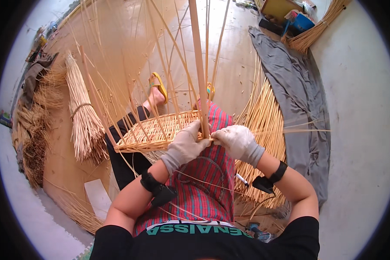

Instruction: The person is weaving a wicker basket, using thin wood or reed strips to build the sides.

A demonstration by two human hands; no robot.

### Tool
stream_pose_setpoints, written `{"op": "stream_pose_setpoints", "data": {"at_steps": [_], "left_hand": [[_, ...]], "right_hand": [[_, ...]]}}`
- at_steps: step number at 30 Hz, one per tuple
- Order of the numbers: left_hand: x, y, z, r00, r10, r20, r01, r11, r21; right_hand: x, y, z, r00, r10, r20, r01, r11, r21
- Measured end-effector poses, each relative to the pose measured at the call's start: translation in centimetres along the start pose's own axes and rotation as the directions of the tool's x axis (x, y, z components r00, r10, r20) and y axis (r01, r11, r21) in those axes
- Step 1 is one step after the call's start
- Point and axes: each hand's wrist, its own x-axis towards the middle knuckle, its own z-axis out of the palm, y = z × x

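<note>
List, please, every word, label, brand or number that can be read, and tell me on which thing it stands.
Black shirt: green capital letters, large enough to read; wording not copied here.
Small green container, far left: any print is too small to read.
I can make out no other text.

Glossy tan-brown floor, paler glare on it toward top middle. Smooth pale grey wall along right. Off-white surface lower left, wall or floor unclear.
</note>
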Motion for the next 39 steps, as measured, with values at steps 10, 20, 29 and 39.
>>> {"op": "stream_pose_setpoints", "data": {"at_steps": [10,20,29,39], "left_hand": [[0.7,0.0,-0.9,0.995,0.003,0.104,-0.021,0.986,0.166],[0.3,1.7,-0.2,0.997,-0.051,0.050,0.033,0.954,0.299],[0.6,0.2,-1.1,0.996,-0.048,0.077,0.032,0.979,0.199],[-3.9,0.3,-1.3,0.922,0.374,-0.094,-0.308,0.861,0.405]], "right_hand": [[0.7,1.4,-1.6,0.972,0.115,0.204,-0.150,0.975,0.162],[8.1,5.8,0.3,0.996,0.086,0.013,-0.086,0.996,0.011],[6.0,6.7,1.9,0.999,-0.029,0.037,0.022,0.988,0.156],[-0.3,-3.0,-3.6,0.981,-0.137,-0.135,0.083,0.936,-0.342]]}}
